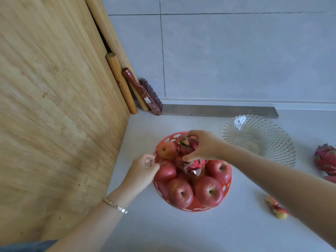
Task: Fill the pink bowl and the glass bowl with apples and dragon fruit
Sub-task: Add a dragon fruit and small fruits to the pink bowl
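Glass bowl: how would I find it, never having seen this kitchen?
Start at the grey tiled wall and drop to the dark strip along its foot. Just before it on the pale counter, right of the pink bowl of apples, sits the glass bowl. It alone is clear, diamond-patterned, with no fruit showing inside.

We are counting seven apples (208, 190), at least two dragon fruit (325, 159), one pink bowl (192, 208), one glass bowl (258, 139).
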Demonstrator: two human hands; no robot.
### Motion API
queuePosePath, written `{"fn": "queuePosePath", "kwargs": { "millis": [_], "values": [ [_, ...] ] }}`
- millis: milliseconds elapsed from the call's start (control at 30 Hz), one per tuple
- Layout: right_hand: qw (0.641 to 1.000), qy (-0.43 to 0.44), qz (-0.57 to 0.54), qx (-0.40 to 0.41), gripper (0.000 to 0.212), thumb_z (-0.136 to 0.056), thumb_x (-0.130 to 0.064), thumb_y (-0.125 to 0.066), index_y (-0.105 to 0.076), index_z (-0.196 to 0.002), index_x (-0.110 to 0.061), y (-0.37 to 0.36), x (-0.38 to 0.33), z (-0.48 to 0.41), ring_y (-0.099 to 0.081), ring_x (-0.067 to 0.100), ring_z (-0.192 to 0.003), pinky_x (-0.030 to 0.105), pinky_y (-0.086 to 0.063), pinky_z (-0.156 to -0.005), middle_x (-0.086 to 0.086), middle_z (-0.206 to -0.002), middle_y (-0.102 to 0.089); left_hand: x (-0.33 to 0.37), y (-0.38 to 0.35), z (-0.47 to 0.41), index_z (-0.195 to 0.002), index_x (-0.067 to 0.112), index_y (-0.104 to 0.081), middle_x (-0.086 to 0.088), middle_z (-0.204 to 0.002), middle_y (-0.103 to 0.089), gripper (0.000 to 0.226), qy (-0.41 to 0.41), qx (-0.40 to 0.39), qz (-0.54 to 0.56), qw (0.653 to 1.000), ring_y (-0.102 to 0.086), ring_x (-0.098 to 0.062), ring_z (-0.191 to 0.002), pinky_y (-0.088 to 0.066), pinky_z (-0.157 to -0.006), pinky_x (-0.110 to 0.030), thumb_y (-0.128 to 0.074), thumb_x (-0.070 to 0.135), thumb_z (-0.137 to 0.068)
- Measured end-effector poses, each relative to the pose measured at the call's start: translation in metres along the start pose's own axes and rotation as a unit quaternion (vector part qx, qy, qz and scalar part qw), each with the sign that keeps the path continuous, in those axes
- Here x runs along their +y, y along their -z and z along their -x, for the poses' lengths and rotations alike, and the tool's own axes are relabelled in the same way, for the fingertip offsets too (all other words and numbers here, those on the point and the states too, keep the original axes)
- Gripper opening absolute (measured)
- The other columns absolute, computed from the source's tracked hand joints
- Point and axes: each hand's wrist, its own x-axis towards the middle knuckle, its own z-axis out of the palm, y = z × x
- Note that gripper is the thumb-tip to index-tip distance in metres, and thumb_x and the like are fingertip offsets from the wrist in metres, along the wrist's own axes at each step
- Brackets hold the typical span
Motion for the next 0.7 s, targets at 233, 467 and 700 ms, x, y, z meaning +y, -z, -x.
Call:
{"fn": "queuePosePath", "kwargs": {
  "millis": [233, 467, 700],
  "values": [
    [0.980, -0.037, 0.184, -0.073, 0.036, -0.057, -0.039, -0.074, -0.049, -0.074, -0.019, -0.037, -0.012, -0.016, -0.052, 0.024, -0.083, 0.026, -0.039, -0.052, 0.003, -0.089, -0.054, -0.014, -0.007, 0.002, -0.114, 0.019, -0.056, -0.001, -0.121, -0.054, 0.029, -0.025, -0.046, -0.014, 0.999, -0.056, -0.016, -0.106, -0.037, -0.083, -0.021, -0.058, 0.018, -0.084],
    [0.971, -0.072, 0.221, -0.060, 0.063, -0.071, -0.048, -0.064, -0.045, -0.122, -0.016, -0.048, -0.020, -0.019, -0.055, 0.027, -0.101, 0.031, -0.044, -0.068, 0.009, -0.120, -0.052, -0.009, -0.003, 0.001, -0.117, 0.018, -0.055, -0.002, -0.122, -0.055, 0.031, -0.071, -0.034, -0.046, 0.996, -0.053, -0.012, -0.106, -0.035, -0.079, -0.017, -0.056, 0.018, -0.087],
    [0.995, -0.029, -0.028, 0.088, 0.028, -0.079, -0.037, -0.063, -0.062, -0.106, -0.029, 0.013, 0.034, 0.056, -0.062, 0.019, -0.095, 0.033, -0.049, -0.087, -0.001, -0.098, -0.068, 0.038, -0.027, 0.010, -0.094, 0.024, -0.058, 0.004, -0.094, -0.062, 0.015, -0.199, -0.031, -0.067, 0.977, -0.059, -0.008, -0.083, -0.044, -0.078, -0.018, -0.059, 0.012, -0.084]
  ]
}}
